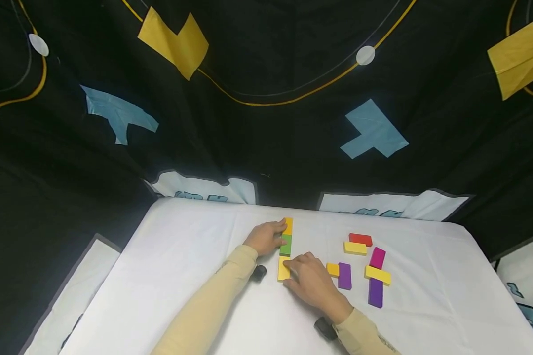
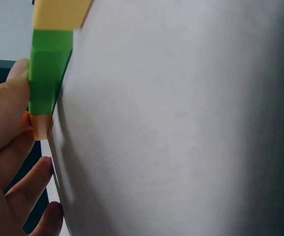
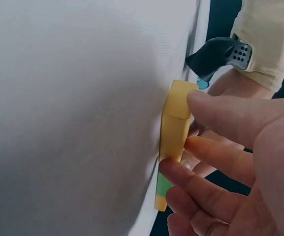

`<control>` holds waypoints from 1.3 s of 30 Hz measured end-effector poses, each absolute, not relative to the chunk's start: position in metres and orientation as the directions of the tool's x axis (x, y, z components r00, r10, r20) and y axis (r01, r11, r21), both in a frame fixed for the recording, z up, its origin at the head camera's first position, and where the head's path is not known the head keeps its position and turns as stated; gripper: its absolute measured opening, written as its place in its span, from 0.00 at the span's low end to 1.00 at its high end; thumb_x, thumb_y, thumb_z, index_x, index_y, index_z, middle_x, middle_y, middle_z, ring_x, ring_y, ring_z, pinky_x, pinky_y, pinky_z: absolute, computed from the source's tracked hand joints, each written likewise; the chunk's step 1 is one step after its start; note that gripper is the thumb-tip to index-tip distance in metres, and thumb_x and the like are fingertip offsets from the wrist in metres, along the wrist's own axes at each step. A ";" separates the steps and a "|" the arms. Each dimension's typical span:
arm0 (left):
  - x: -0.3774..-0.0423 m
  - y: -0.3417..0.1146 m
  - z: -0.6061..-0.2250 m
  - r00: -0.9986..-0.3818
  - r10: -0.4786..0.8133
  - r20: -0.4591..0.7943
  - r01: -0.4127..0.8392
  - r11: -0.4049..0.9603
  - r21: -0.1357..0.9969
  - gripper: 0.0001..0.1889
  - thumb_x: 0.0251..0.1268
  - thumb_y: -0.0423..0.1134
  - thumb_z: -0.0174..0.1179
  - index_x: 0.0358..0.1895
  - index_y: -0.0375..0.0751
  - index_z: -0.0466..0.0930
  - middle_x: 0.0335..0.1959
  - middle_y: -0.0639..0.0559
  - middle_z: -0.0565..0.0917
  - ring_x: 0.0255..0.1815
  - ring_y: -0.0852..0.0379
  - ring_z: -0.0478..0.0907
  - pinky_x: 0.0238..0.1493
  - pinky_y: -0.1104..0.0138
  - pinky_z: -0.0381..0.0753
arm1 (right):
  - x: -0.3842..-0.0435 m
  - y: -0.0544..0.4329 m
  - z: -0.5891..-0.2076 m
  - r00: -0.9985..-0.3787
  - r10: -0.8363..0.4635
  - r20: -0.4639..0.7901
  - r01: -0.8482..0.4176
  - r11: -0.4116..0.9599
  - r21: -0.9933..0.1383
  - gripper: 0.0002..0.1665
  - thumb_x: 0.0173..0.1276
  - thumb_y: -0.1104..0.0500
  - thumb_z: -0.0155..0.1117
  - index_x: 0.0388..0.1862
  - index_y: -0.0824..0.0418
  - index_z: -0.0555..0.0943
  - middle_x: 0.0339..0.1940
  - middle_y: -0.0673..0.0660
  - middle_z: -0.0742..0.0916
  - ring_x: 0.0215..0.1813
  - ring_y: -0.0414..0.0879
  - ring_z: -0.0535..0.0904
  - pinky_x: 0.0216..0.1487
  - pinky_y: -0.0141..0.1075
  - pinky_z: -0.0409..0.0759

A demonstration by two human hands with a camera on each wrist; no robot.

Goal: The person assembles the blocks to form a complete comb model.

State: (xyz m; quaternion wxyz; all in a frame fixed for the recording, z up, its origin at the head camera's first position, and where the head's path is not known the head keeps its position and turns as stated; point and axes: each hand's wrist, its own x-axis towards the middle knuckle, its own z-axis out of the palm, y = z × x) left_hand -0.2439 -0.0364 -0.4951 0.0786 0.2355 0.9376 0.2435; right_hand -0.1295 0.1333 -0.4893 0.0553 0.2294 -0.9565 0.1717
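Three wooden blocks lie end to end in a line in the head view: an orange block [image 1: 289, 226] at the far end, a green block [image 1: 285, 247] in the middle and a yellow block [image 1: 284, 272] nearest me. Beside the line on its left, my left hand [image 1: 264, 239] rests its thumb against the green block [image 2: 48, 73] and a fingertip at the orange block [image 2: 41, 129]. My right hand [image 1: 313, 283] holds the yellow block [image 3: 173, 132] between thumb and fingers, the thumb at its near end and fingertips along its side towards the green block.
To the right lie a small orange block [image 1: 332, 269] by a purple block [image 1: 344, 276], and a red block [image 1: 360, 239] by a yellow one [image 1: 355, 248]. Further right, a magenta block [image 1: 377, 258], a yellow block [image 1: 377, 275] and a purple block [image 1: 375, 293] touch. All are on a white-clothed table [image 1: 195, 236].
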 end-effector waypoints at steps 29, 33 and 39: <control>-0.244 -0.037 -0.493 -0.879 0.475 -0.048 0.394 0.778 0.489 0.30 0.68 0.48 0.65 0.71 0.45 0.73 0.76 0.56 0.66 0.75 0.50 0.64 0.77 0.57 0.62 | -0.139 0.130 -0.492 -0.895 -0.388 0.221 -0.441 0.847 -0.298 0.22 0.58 0.51 0.78 0.48 0.60 0.88 0.43 0.55 0.89 0.46 0.50 0.80 0.47 0.43 0.82; -0.245 -0.037 -0.493 -0.880 0.472 -0.051 0.390 0.780 0.489 0.30 0.68 0.48 0.65 0.71 0.45 0.72 0.76 0.57 0.65 0.76 0.51 0.64 0.77 0.58 0.61 | -0.138 0.129 -0.491 -0.890 -0.394 0.228 -0.447 0.851 -0.275 0.21 0.58 0.51 0.78 0.47 0.60 0.89 0.42 0.55 0.89 0.46 0.51 0.81 0.46 0.43 0.82; -0.245 -0.036 -0.493 -0.882 0.468 -0.055 0.384 0.783 0.490 0.30 0.68 0.49 0.64 0.72 0.45 0.72 0.76 0.57 0.65 0.76 0.50 0.64 0.77 0.58 0.61 | -0.138 0.128 -0.491 -0.893 -0.393 0.221 -0.442 0.857 -0.266 0.20 0.58 0.52 0.78 0.46 0.60 0.89 0.40 0.55 0.89 0.45 0.51 0.81 0.44 0.42 0.82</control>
